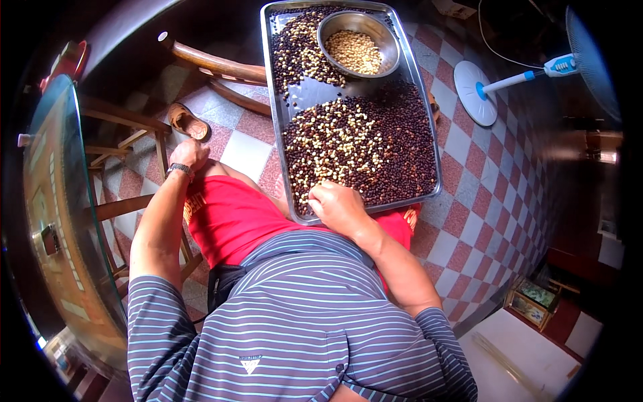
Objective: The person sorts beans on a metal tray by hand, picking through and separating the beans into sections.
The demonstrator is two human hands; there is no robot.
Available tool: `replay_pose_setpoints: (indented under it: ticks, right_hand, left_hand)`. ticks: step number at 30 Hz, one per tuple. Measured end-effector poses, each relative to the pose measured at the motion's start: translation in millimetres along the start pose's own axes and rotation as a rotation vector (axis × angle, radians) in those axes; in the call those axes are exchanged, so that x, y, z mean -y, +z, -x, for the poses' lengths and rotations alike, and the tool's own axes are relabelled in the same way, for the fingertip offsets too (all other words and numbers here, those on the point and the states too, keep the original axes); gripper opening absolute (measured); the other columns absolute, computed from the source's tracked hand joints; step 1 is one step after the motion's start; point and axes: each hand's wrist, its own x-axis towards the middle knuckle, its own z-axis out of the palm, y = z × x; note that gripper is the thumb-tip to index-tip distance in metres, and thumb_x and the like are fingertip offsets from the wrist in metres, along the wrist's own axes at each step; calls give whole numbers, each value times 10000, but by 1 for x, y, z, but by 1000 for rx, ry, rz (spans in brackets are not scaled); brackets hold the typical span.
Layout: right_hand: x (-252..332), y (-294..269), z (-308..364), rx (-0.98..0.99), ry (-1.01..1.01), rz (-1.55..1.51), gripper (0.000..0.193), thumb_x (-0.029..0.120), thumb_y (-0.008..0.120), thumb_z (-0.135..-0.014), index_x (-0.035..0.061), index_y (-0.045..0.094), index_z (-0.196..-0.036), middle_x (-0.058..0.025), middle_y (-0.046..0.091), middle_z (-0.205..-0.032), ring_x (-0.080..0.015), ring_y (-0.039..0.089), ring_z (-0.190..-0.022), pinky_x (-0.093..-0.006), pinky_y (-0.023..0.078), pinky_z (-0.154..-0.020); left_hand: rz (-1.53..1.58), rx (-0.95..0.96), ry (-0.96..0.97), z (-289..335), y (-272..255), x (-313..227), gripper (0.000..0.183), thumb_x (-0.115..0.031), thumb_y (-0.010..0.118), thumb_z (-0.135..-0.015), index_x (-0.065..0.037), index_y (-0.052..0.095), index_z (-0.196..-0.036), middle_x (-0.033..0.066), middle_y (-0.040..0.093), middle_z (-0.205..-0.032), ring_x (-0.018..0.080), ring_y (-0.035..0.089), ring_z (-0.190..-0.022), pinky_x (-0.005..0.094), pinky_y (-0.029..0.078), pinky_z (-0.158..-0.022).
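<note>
A shallow metal tray (308, 94) lies in front of me, its near edge over my lap. Dark brown beans (410, 144) and paler cream beans (341, 127) are spread across it, mixed in places. My right hand (337, 206) is at the tray's near left part, with thumb and fingers drawn together at the beans; what they hold is hidden. In the tray's far right part stands a round metal bowl (326, 50) with pale beans (355, 52) in it. My left hand (191, 154), with a dark watch at the wrist, rests by my left knee, away from the tray; its fingers are mostly hidden.
Left of me is a glass-topped table (63, 221) with wooden legs. A curved wooden chair part (221, 65) reaches toward the tray, with a brown slipper (188, 123) on the checkered floor (462, 194) nearby. A white and blue fan (477, 94) stands at the right.
</note>
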Motion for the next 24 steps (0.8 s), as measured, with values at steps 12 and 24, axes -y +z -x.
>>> replay_pose_setpoints:
  ticks: [12,24]
  right_hand:
    - [-8,-59,4,177,530,-1731,57,91,595,-975,45,623,-955,28,559,-740,-48,486,-619,-206,417,-575]
    - [-6,-10,2,-10,65,-42,121,207,691,-835,90,719,-840,-110,681,-822,-333,670,-773,-457,544,-692]
  left_hand:
    - [5,29,-28,1,-2,0,457,-415,576,-837,-19,705,-1027,278,675,-1062,422,652,-1036,472,510,-913]
    - [-13,32,-32,5,-6,-4,468,-427,584,-838,-26,707,-1047,272,678,-1069,421,650,-1046,473,509,-913]
